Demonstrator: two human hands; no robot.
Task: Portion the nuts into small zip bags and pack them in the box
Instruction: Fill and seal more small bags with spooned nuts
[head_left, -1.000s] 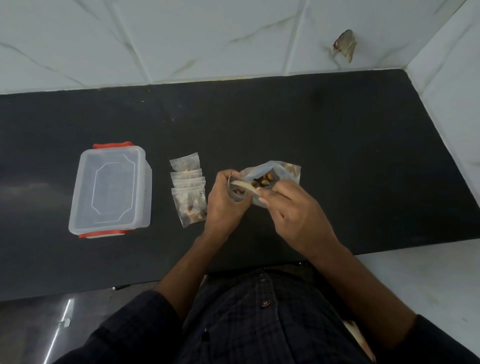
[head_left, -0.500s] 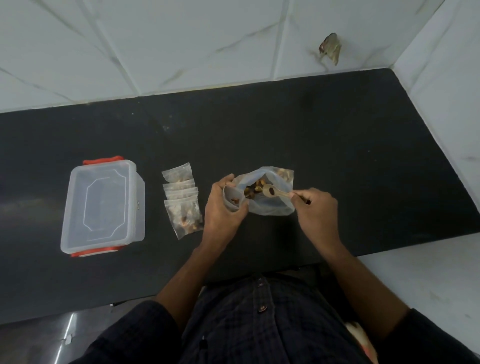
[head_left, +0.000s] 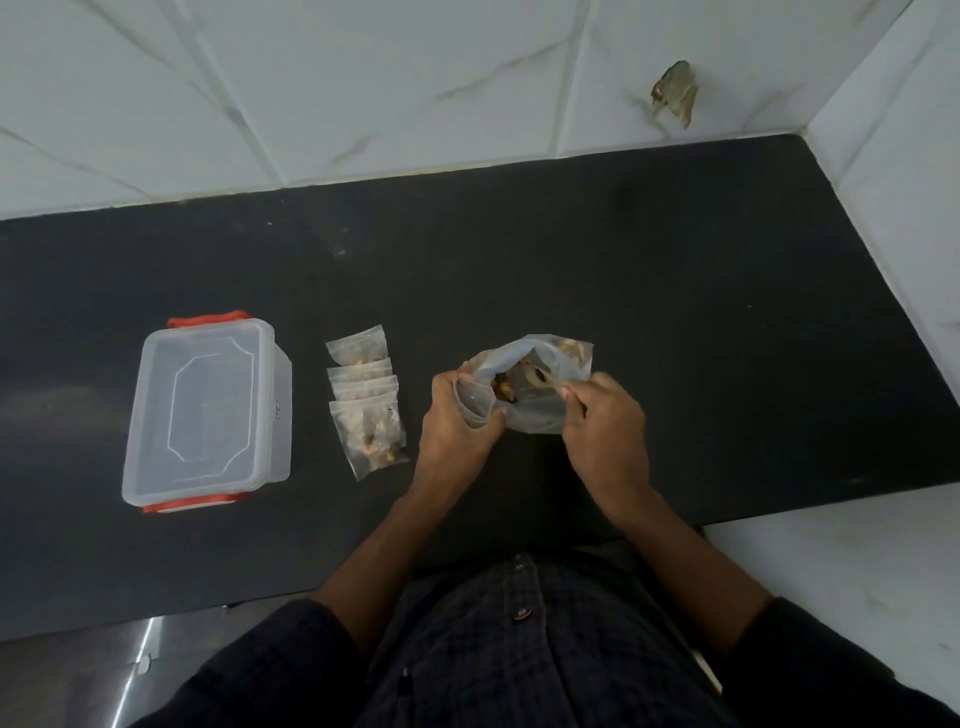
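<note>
Scooping nuts (head_left: 503, 387) (no readable labels), lidded box (head_left: 202, 410)

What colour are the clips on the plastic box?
Orange-red clips at both ends of the clear plastic box, plain in the head view.

Count on the bench: one box, four filled small bags, one big bag, one spoon, one empty small bag.

One lidded clear box (head_left: 202, 410) at left; four small zip bags (head_left: 366, 400) overlapping in a near-to-far row just right of it; one large bag of nuts (head_left: 535, 384) with one spoon (head_left: 540, 376) in it; one more small bag (head_left: 475, 408) held open; two hands.
</note>
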